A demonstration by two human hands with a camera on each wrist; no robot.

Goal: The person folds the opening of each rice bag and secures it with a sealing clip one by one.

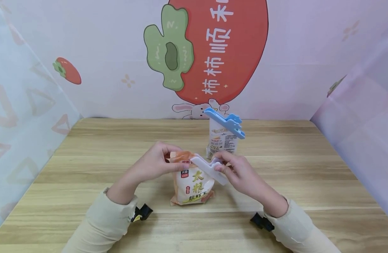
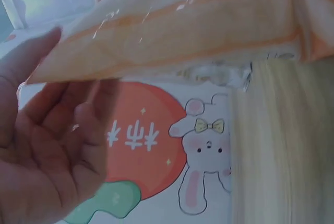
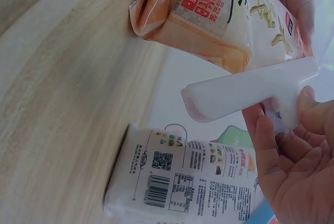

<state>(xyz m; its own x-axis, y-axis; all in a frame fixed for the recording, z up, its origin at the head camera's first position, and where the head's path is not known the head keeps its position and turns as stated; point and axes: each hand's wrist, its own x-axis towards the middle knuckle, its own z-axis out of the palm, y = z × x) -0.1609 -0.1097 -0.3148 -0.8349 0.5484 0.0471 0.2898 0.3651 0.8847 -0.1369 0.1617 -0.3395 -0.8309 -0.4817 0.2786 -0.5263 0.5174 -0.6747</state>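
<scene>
Orange rice bag (image 1: 194, 182) upright on the wooden table (image 1: 307, 168), near the front edge and midway between both forearms, with its printed face turned to the head camera and its crimped top pinched flat. Behind it and slightly to the right, well apart, a second white bag (image 1: 221, 142) upright too, already closed across its top by a blue clip (image 1: 227, 123) lying at a slant. Left hand (image 1: 157, 161) at the orange bag's upper left corner, fingers curled round the top fold and gripping it; from the left wrist view, the orange seam (image 2: 177, 25) stretched across just above the palm (image 2: 47, 161). Right hand (image 1: 241, 172) at the bag's upper right, thumb and fingers clamped on the handle end of a white sealing clip (image 1: 209, 168). Clip tilted, long bar angled down to the right across the bag's top corner; from the right wrist view, bar (image 3: 250, 93) lying right against the bag's orange edge (image 3: 229, 57), though whether its two arms actually straddle the fold cannot be told. Cream sleeves (image 1: 102, 221) on both forearms.
</scene>
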